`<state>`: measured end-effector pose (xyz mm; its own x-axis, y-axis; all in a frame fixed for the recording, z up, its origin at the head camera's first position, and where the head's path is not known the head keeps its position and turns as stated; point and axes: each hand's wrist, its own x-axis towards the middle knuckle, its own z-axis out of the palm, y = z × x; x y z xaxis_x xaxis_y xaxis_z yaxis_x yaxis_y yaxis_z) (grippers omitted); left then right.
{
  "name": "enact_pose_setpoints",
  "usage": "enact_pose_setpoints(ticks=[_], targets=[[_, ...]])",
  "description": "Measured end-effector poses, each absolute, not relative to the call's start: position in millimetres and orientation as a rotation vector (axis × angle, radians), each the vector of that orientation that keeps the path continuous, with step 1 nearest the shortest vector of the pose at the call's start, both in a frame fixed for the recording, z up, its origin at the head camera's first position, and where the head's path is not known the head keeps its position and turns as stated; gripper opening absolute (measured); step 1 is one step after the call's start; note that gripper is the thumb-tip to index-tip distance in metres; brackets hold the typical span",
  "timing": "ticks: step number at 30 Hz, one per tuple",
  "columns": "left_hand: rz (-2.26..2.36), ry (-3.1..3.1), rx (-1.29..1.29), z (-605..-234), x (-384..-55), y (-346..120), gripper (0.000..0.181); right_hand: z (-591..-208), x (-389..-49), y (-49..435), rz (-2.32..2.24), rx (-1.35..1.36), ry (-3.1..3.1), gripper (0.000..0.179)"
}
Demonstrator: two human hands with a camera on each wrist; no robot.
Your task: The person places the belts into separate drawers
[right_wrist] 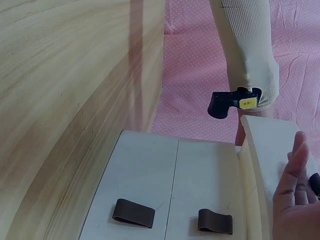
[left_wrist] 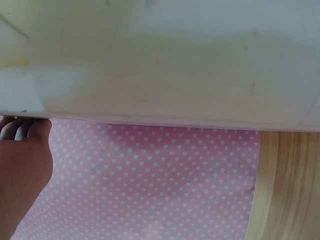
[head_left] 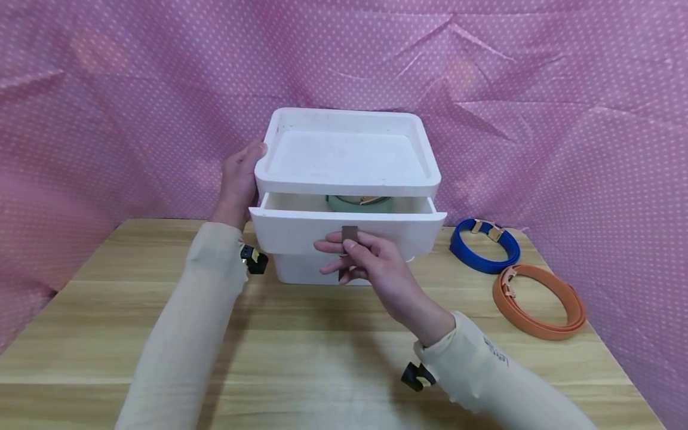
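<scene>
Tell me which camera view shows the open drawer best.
The head view: it shows the open drawer with its front, brown tab and the green belt inside. The right wrist view shows only part of it, some hidden by the right hand; the left wrist view gives a white surface where I cannot make it out.

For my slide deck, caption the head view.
Right hand pinches the brown tab of a partly open drawer holding a green belt; left hand holds the white cabinet.

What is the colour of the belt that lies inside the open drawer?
The belt is muted green; the head view shows it best.
</scene>
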<state>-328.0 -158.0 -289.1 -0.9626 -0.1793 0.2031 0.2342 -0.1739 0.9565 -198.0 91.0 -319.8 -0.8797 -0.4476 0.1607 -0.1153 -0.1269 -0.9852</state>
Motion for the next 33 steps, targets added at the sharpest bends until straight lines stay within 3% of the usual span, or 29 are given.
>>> enact_pose_setpoints(ticks=[33], targets=[[-2.178,-1.827,-0.124,-288.7,-335.9,-160.5,0.039,-314.7,-207.8,86.7,-2.097,-0.626,1.915,0.035]])
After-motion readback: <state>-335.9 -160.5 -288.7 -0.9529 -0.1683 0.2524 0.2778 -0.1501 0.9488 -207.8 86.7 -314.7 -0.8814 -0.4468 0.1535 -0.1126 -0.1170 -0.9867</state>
